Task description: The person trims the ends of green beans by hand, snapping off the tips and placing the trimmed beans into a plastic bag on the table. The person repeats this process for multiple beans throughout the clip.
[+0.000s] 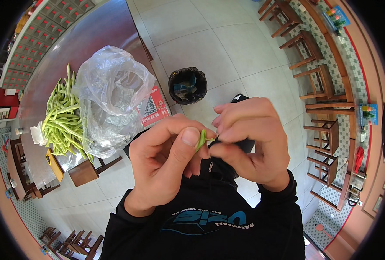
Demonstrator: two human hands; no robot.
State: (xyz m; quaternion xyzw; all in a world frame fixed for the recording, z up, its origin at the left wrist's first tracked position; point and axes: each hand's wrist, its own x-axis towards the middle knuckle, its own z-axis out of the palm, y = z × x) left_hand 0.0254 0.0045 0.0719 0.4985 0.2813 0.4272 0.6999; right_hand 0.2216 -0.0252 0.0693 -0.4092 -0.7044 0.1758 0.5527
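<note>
My left hand (169, 156) pinches a green bean (201, 140) between thumb and fingers, its stem end pointing right. Beside that stem end is my right hand (251, 139), thumb and forefinger close together at the tip; whether they grip anything is unclear. To the left, a heap of long green beans (62, 120) lies on the metal-topped table. A clear plastic bag (111, 97) rests against the heap, its mouth loosely spread. Beyond my hands, a bin with a black liner (188, 85) stands on the floor, with something bluish inside.
The table (91, 24) extends up and left, with a red printed card (153, 107) at its edge. A yellow object (54, 165) and a white box (38, 134) are near the beans. Wooden stools (322, 136) line the right wall; a wooden stool (83, 173) stands by the table.
</note>
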